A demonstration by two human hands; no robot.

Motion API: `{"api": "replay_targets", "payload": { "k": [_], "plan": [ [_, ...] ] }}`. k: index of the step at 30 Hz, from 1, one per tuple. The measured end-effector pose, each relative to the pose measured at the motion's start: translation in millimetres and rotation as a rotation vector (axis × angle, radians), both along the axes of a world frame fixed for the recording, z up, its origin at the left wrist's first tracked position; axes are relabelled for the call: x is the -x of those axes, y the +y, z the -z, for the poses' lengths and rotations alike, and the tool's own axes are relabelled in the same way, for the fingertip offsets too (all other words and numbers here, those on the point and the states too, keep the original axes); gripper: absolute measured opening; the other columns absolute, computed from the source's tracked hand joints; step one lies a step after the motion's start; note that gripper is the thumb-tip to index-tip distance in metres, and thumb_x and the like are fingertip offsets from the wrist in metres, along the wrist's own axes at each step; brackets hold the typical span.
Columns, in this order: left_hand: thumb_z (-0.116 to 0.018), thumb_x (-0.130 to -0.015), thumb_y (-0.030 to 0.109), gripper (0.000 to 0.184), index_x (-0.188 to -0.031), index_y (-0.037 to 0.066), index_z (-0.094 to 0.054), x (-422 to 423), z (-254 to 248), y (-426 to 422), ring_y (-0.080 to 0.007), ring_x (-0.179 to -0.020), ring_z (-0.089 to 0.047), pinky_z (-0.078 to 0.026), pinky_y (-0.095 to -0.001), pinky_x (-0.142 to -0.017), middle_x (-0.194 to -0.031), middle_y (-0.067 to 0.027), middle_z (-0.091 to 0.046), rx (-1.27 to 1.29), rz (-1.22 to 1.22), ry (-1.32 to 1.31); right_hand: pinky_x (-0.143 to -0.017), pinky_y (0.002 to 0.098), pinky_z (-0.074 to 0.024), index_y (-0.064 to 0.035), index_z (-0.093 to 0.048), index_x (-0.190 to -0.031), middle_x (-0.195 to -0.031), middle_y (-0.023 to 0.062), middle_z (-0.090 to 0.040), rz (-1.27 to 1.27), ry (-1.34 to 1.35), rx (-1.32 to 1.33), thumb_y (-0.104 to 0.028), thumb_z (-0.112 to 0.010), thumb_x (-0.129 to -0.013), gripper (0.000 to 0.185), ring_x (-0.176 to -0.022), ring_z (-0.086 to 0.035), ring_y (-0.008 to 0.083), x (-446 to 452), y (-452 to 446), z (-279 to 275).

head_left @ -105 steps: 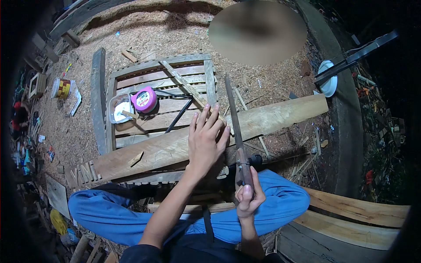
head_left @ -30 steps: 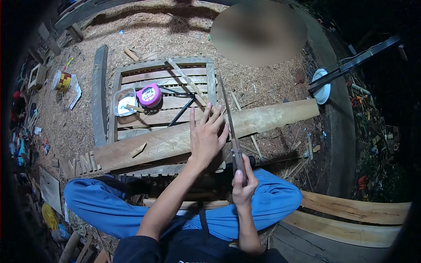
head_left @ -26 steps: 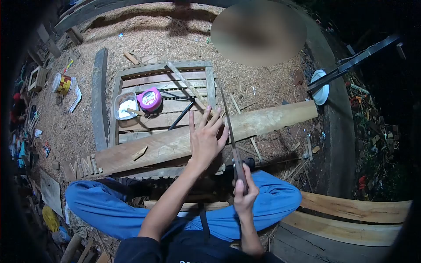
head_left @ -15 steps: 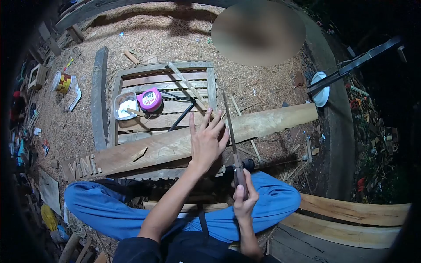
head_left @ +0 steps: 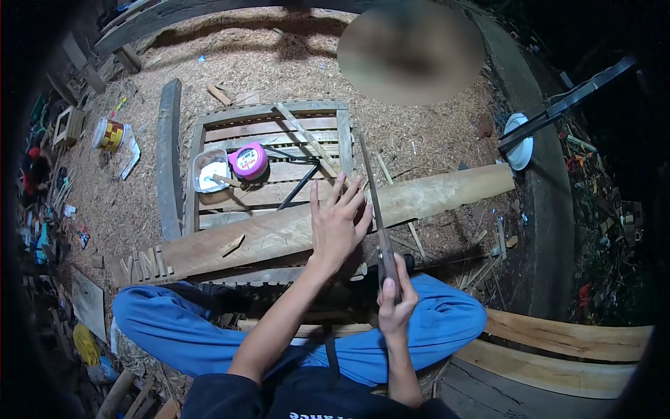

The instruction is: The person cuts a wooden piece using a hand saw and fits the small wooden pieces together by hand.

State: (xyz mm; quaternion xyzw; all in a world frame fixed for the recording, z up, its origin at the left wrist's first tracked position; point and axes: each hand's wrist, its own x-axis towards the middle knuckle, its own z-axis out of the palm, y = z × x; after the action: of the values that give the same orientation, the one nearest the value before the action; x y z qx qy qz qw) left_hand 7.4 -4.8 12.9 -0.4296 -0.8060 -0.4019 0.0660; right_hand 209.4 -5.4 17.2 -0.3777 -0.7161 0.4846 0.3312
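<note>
The saw [head_left: 375,195] has slid up the frame since half a second ago, and the right hand [head_left: 396,304] has gone with it; my whole view has drifted slightly too. Now the containers: centre-left, a clear plastic tub [head_left: 195,179] with something white [head_left: 215,170] inside, a small wooden stick [head_left: 227,181] leaning over its edge. The pink tape measure [head_left: 250,161] sits just beside it. Upper left, a jar [head_left: 110,135] with a yellow and brown band; I can't tell what's in it. Tub and tape measure are placed just as before.

Mid-frame, I have the left hand [head_left: 336,227] at the same spot, fingers spread apart, pressing on a thin wooden strip [head_left: 304,134] over the long plank [head_left: 440,194]. The right fingers are wrapped tight round the saw's handle, and the blade stands just beside the left hand, pointing to the top. Whether it touches the strip, I can't make out.
</note>
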Motion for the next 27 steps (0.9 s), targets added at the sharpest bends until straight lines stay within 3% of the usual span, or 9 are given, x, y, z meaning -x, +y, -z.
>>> {"api": "replay_targets", "payload": {
  "k": [3, 5, 6, 19, 20, 21, 23, 25, 27],
  "plan": [
    [-0.071, -0.093, 0.025, 0.016, -0.097, 0.01, -0.07, 1.6, 0.8, 3.8, -0.0292, -0.146, -0.049, -0.015, -0.0609, -0.125, -0.144, -0.0058, -0.065, -0.005, 0.003, -0.004, -0.049, 0.0222, -0.0339, 0.0024, -0.056, -0.146, -0.075, -0.0027, -0.053, -0.024, -0.003, 0.013, -0.028, -0.059, -0.102, 0.054, -0.056, -0.043, 0.003, -12.5, -5.9, -14.1],
    [-0.072, -0.093, 0.025, 0.016, -0.096, 0.01, -0.071, -1.5, 3.8, 2.0, -0.0294, -0.145, -0.049, -0.015, -0.0609, -0.125, -0.144, -0.0057, -0.065, -0.001, -0.002, 0.005, -0.092, 0.0345, -0.0531, 0.0052, -0.058, -0.141, -0.119, 0.0224, -0.073, 0.007, -0.001, 0.073, -0.022, -0.058, -0.101, 0.048, -0.108, -0.069, 0.0203, -0.4, -6.5, -14.7],
    [-0.071, -0.094, 0.026, 0.016, -0.097, 0.01, -0.071, -1.4, 0.6, 0.9, -0.0296, -0.145, -0.049, -0.015, -0.0607, -0.125, -0.144, -0.0056, -0.065, 0.004, -0.001, 0.001, -0.093, 0.0343, -0.0528, 0.0048, -0.058, -0.141, -0.121, 0.0229, -0.072, 0.017, -0.05, 0.064, -0.02, -0.058, -0.101, 0.048, -0.111, -0.069, 0.0211, 11.1, 0.4, -16.0],
    [-0.07, -0.095, 0.028, 0.019, -0.101, 0.01, -0.072, 0.8, 2.4, -1.0, -0.0293, -0.146, -0.048, -0.015, -0.0612, -0.125, -0.145, -0.0053, -0.064, 0.014, 0.003, 0.028, -0.096, 0.036, -0.0521, 0.0063, -0.058, -0.141, -0.122, 0.0212, -0.072, 0.009, -0.03, 0.093, -0.024, -0.058, -0.102, 0.049, -0.111, -0.067, 0.0207, -5.5, -11.5, -19.0],
    [-0.07, -0.095, 0.028, 0.019, -0.102, 0.01, -0.071, -0.2, 3.1, -0.8, -0.0293, -0.146, -0.048, -0.015, -0.0615, -0.125, -0.145, -0.0053, -0.064, 0.017, 0.002, 0.026, -0.095, 0.0358, -0.0523, 0.0068, -0.058, -0.14, -0.123, 0.021, -0.072, 0.019, -0.003, 0.091, -0.026, -0.059, -0.102, 0.051, -0.111, -0.067, 0.0205, -20.8, -18.3, -17.1],
    [-0.07, -0.095, 0.028, 0.02, -0.102, 0.009, -0.071, 0.1, 2.8, 0.4, -0.0293, -0.145, -0.049, -0.015, -0.0618, -0.125, -0.144, -0.0053, -0.064, 0.019, -0.003, 0.026, -0.05, 0.0207, -0.0358, 0.0015, -0.056, -0.147, -0.085, 0.0012, -0.064, -0.03, 0.021, -0.029, -0.031, -0.059, -0.103, 0.055, -0.056, -0.045, 0.0014, -25.3, -16.6, -14.8],
    [-0.069, -0.095, 0.028, 0.02, -0.102, 0.01, -0.072, -1.3, 6.2, 0.6, -0.0292, -0.145, -0.049, -0.014, -0.0618, -0.125, -0.143, -0.0054, -0.065, 0.03, 0.0, 0.039, -0.05, 0.0214, -0.0363, 0.0002, -0.055, -0.148, -0.082, 0.0001, -0.062, -0.026, -0.005, -0.06, -0.031, -0.059, -0.103, 0.055, -0.056, -0.045, 0.002, -24.3, -13.8, -0.5],
    [-0.069, -0.096, 0.028, 0.018, -0.101, 0.011, -0.071, -0.6, 4.8, 0.1, -0.0295, -0.145, -0.049, -0.014, -0.0617, -0.125, -0.143, -0.0055, -0.065, 0.015, -0.002, 0.052, -0.097, 0.0355, -0.0511, 0.0072, -0.057, -0.141, -0.125, 0.0187, -0.071, 0.029, -0.015, 0.093, -0.026, -0.058, -0.103, 0.051, -0.113, -0.066, 0.0198, 6.2, -3.6, -13.5],
    [-0.069, -0.096, 0.028, 0.017, -0.1, 0.011, -0.071, -0.6, 3.7, -2.4, -0.0295, -0.145, -0.05, -0.013, -0.0617, -0.125, -0.143, -0.0056, -0.065, 0.023, 0.002, 0.042, -0.095, 0.0347, -0.0512, 0.0068, -0.057, -0.142, -0.125, 0.0179, -0.07, 0.018, 0.014, 0.14, -0.024, -0.058, -0.102, 0.05, -0.111, -0.064, 0.0181, 10.4, -2.1, -20.0]
  ]
}}
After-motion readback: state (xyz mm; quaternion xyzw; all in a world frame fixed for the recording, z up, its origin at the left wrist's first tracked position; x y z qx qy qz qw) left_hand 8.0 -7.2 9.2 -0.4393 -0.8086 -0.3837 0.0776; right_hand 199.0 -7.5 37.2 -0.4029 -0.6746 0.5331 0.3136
